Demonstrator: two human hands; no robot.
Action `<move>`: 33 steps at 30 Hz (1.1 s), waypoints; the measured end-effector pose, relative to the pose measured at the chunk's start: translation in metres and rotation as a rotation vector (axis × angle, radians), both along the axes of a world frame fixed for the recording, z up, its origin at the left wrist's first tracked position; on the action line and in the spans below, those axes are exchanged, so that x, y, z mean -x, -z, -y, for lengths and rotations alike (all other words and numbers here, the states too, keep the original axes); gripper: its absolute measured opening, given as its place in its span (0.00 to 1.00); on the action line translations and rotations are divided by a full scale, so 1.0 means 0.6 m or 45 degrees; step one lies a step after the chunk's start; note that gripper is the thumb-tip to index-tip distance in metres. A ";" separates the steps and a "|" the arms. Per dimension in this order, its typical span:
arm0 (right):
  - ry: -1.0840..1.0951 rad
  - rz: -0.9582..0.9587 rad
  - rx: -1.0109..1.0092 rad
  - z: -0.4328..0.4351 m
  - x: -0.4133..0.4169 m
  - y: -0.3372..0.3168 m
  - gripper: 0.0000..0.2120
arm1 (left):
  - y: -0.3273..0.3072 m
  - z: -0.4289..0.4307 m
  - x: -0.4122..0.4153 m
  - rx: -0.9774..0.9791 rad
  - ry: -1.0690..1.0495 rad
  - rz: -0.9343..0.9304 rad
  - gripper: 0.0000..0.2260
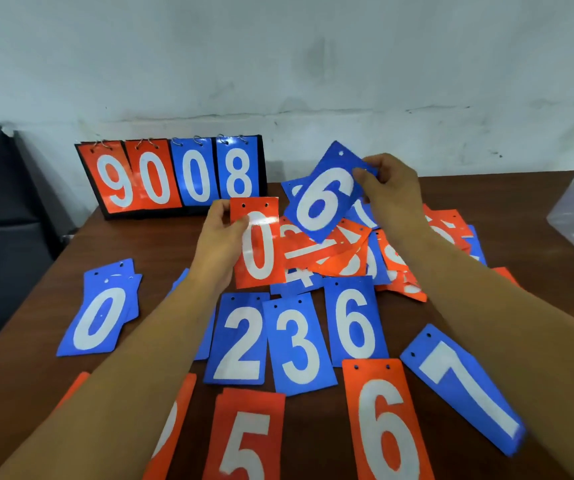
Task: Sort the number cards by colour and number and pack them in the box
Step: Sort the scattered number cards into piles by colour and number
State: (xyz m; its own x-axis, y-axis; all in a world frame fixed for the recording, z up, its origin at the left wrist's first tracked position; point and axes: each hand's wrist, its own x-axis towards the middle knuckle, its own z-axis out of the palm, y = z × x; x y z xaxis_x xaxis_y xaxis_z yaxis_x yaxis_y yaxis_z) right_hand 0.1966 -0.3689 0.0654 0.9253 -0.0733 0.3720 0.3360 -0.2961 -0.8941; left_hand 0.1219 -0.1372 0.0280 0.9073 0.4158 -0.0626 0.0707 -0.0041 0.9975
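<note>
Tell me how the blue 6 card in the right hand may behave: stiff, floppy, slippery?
Probably stiff: the blue 6 card looks flat though the right hand pinches only one edge. Likely light too. Glare on the orange 0 card suggests slippery gloss.

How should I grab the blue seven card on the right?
Take the blue 7 card by its punched short end, coming from the left over the bare table. It lies flat, slanted, nothing on it, so probably lift that corner, then pinch. Free one of the hands first: the left hand holds an orange 0 card, the right hand a blue 6 card.
</note>
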 end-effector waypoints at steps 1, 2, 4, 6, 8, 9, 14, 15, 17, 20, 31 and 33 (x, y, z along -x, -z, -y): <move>-0.055 -0.036 -0.052 0.001 0.021 -0.012 0.01 | -0.005 0.002 0.011 -0.023 0.015 -0.006 0.07; -0.112 -0.089 -0.099 0.003 0.042 -0.019 0.01 | -0.011 0.005 0.023 -0.055 0.042 -0.029 0.08; -0.194 -0.230 -0.157 0.005 0.085 -0.020 0.06 | -0.022 0.016 0.050 -0.100 0.096 -0.100 0.09; -0.201 -0.367 -0.095 0.010 0.124 -0.008 0.09 | -0.031 0.036 0.082 -0.059 0.154 -0.160 0.10; -0.159 -0.445 -0.003 0.017 0.163 0.007 0.11 | -0.035 0.058 0.113 0.073 0.285 -0.200 0.12; -0.132 -0.466 0.040 0.021 0.180 0.016 0.13 | -0.035 0.070 0.129 0.121 0.372 -0.216 0.15; -0.128 -0.693 0.097 0.044 0.242 0.029 0.16 | -0.013 0.119 0.178 -0.056 0.465 -0.169 0.13; -0.168 -0.790 0.105 0.052 0.249 0.032 0.15 | -0.011 0.127 0.185 -0.045 0.431 -0.177 0.12; -0.263 -0.907 0.176 0.070 0.261 0.038 0.13 | -0.005 0.138 0.194 -0.064 0.394 -0.207 0.11; -0.206 -0.859 0.089 0.100 0.258 0.043 0.13 | -0.003 0.139 0.206 -0.252 0.349 -0.283 0.13; 0.061 -0.703 0.408 0.082 0.151 0.082 0.18 | 0.023 0.146 0.277 -0.933 1.317 -0.390 0.22; 0.070 -0.695 0.529 0.070 0.146 0.096 0.19 | 0.022 0.153 0.284 -1.080 1.385 -0.352 0.19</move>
State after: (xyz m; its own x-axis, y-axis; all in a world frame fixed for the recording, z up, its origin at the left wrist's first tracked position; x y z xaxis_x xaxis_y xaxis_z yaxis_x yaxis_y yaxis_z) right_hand 0.1087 -0.4109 0.0079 0.9873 -0.0778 -0.1388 -0.1556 -0.6547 -0.7397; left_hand -0.0484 -0.2292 0.0147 0.7947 -0.4756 -0.3772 -0.1660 -0.7679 0.6186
